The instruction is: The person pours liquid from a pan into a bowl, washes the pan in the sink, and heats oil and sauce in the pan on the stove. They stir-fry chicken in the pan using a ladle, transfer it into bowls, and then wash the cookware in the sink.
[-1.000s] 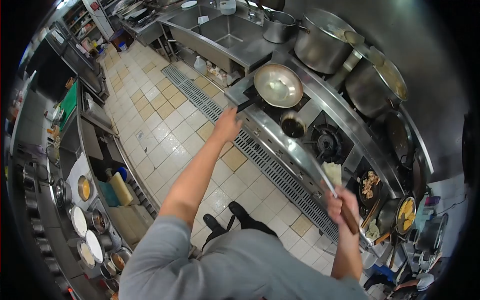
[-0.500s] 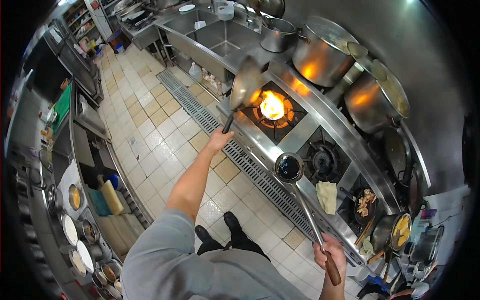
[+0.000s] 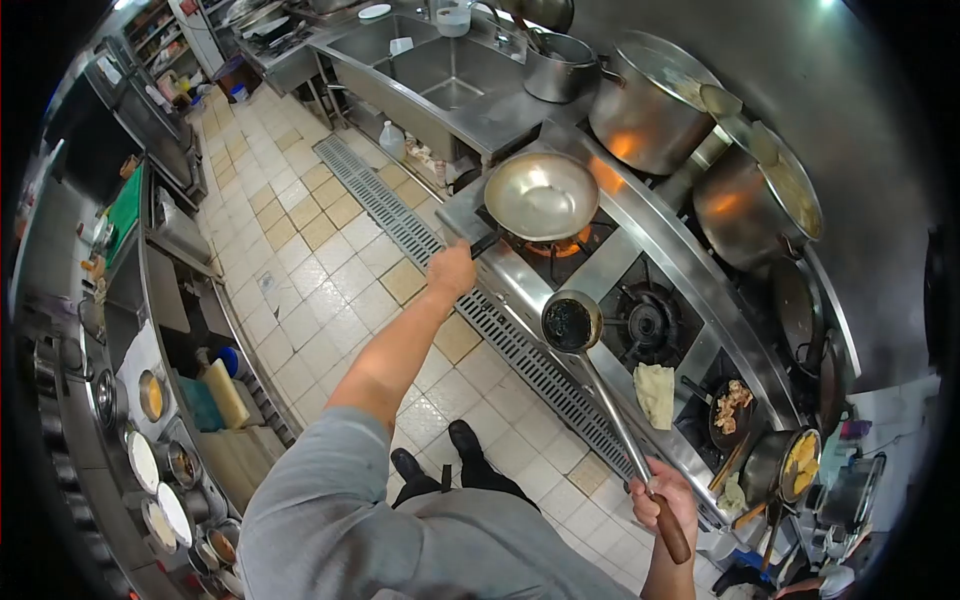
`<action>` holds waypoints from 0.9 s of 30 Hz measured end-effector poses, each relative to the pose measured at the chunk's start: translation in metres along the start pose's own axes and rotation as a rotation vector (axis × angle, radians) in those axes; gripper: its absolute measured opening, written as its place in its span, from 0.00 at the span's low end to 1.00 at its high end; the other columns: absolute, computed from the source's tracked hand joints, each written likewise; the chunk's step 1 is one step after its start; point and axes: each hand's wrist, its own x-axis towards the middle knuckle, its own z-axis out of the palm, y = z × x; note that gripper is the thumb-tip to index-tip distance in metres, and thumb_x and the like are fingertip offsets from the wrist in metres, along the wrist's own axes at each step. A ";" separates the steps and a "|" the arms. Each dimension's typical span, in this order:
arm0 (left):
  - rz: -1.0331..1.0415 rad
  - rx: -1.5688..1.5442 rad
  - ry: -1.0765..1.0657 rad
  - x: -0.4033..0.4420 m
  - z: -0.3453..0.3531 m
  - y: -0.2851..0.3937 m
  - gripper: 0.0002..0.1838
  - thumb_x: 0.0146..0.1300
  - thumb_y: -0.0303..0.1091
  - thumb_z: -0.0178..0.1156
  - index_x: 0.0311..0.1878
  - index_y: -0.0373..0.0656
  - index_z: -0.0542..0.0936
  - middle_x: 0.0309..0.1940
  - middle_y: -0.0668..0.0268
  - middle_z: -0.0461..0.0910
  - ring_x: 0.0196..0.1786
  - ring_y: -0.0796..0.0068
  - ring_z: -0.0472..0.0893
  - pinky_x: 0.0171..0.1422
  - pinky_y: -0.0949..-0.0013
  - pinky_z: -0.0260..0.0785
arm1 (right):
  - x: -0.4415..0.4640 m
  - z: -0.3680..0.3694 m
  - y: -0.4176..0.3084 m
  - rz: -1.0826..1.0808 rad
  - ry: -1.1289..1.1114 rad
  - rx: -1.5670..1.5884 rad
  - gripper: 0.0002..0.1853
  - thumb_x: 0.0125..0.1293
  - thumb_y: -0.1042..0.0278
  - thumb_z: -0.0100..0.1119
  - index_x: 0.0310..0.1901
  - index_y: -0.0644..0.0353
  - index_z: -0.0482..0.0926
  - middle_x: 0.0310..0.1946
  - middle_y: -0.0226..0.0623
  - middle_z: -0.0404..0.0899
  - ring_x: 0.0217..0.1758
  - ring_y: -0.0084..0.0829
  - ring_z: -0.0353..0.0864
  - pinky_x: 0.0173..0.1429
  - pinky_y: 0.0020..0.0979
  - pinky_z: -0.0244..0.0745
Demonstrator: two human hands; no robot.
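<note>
My left hand (image 3: 452, 270) is closed round the dark handle of a metal frying pan (image 3: 541, 195). The pan sits over the lit far burner (image 3: 560, 243), its shiny inside facing up, with a little glow showing under its near rim. In my right hand (image 3: 663, 492) is the wooden handle of a ladle (image 3: 612, 407). The ladle's bowl hangs over the stove's front edge and holds a dark liquid. Beside it is an unlit burner (image 3: 645, 318).
Large pots (image 3: 650, 105) stand behind the burners. A folded cloth (image 3: 655, 396), a small pan of cooked food (image 3: 733, 412) and a pot with yellow pieces (image 3: 801, 466) are at the right. A sink (image 3: 450, 75) lies beyond; a drain grate (image 3: 380, 198) runs along the tiled floor.
The pan has come down from a tilted, raised position to level over the burner, covering the flame. My left hand moved slightly right; the ladle's bowl tipped and shifted a little.
</note>
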 end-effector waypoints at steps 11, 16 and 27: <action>0.125 -0.164 0.044 -0.024 -0.010 0.037 0.22 0.64 0.36 0.65 0.59 0.39 0.76 0.48 0.46 0.84 0.54 0.47 0.83 0.59 0.51 0.76 | 0.087 0.025 -0.070 -0.104 -0.070 0.010 0.24 0.71 0.70 0.49 0.65 0.74 0.66 0.33 0.34 0.76 0.14 0.16 0.63 0.14 0.21 0.60; 0.147 -0.355 0.059 -0.010 0.017 0.019 0.32 0.57 0.34 0.72 0.66 0.42 0.75 0.53 0.48 0.82 0.54 0.45 0.83 0.59 0.51 0.75 | 0.206 0.020 -0.103 -0.100 -0.092 -0.037 0.16 0.72 0.67 0.53 0.57 0.65 0.73 0.29 0.31 0.75 0.21 0.18 0.70 0.20 0.22 0.67; 0.031 -0.568 0.250 -0.184 0.067 -0.156 0.29 0.66 0.45 0.65 0.65 0.38 0.75 0.57 0.46 0.81 0.61 0.49 0.80 0.66 0.57 0.71 | 0.326 0.027 -0.091 -0.290 0.221 -0.792 0.02 0.64 0.72 0.55 0.35 0.59 0.75 0.21 0.30 0.75 0.18 0.23 0.73 0.20 0.28 0.67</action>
